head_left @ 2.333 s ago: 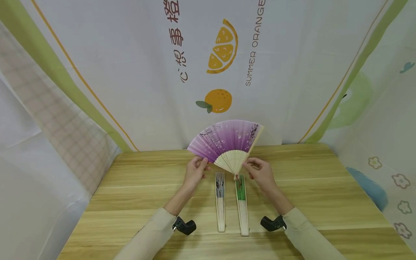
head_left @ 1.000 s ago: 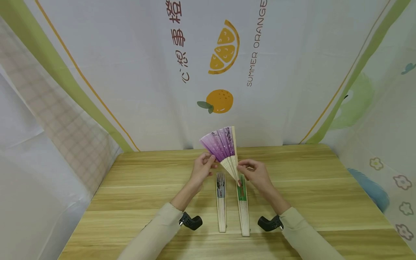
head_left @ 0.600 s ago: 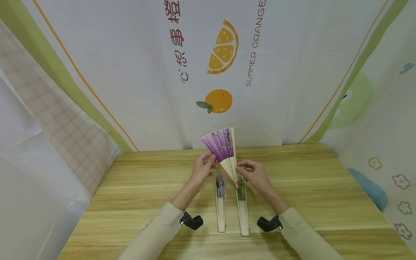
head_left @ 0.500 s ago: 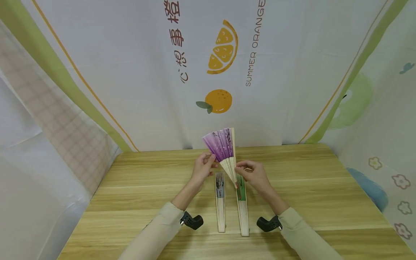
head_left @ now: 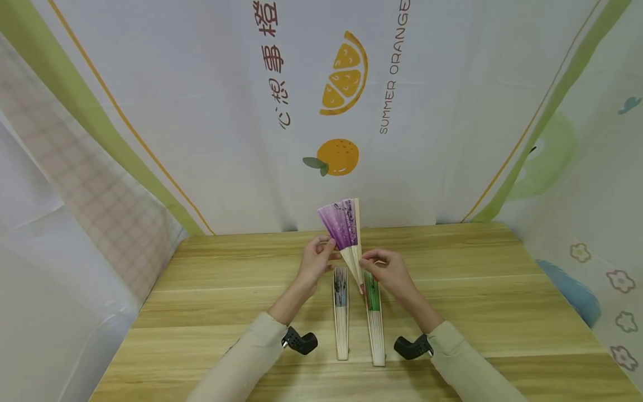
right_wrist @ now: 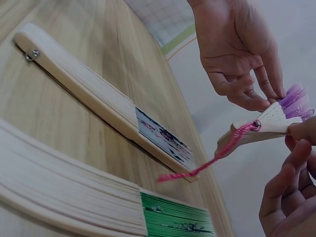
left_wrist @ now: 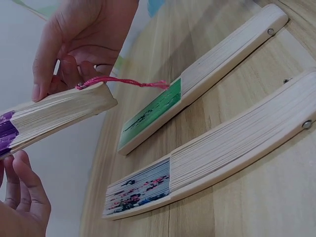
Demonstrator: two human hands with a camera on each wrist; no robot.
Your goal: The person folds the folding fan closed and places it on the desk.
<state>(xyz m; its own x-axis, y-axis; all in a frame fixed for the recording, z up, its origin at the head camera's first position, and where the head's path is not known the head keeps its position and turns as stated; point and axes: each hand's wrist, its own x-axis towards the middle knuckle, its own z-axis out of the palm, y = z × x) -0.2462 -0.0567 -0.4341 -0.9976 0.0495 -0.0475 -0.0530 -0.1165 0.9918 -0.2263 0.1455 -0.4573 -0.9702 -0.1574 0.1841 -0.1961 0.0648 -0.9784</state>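
Observation:
A purple folding fan (head_left: 340,223), partly spread, is held up over the table's far part in the head view. My left hand (head_left: 315,259) pinches its left edge at the purple leaf. With thumb and fingers my right hand (head_left: 389,268) pinches the pale outer rib on the other side. From the fan's pivot end hangs a pink-red cord (right_wrist: 222,153), seen in the right wrist view. Below it two folded fans lie side by side on the wood: a grey one (head_left: 341,312) with a dark flower print and a green one (head_left: 374,318).
The wooden table (head_left: 201,312) ends at a white curtain (head_left: 226,156) printed with oranges. Another pale curtain (head_left: 577,223) hangs along the right side. Each sleeve carries a black wrist camera, such as the left camera (head_left: 300,340).
The purple fan has gone from widely spread to a narrow wedge. Both hands have drawn closer together, and the fan's pivot end has come slightly down and left.

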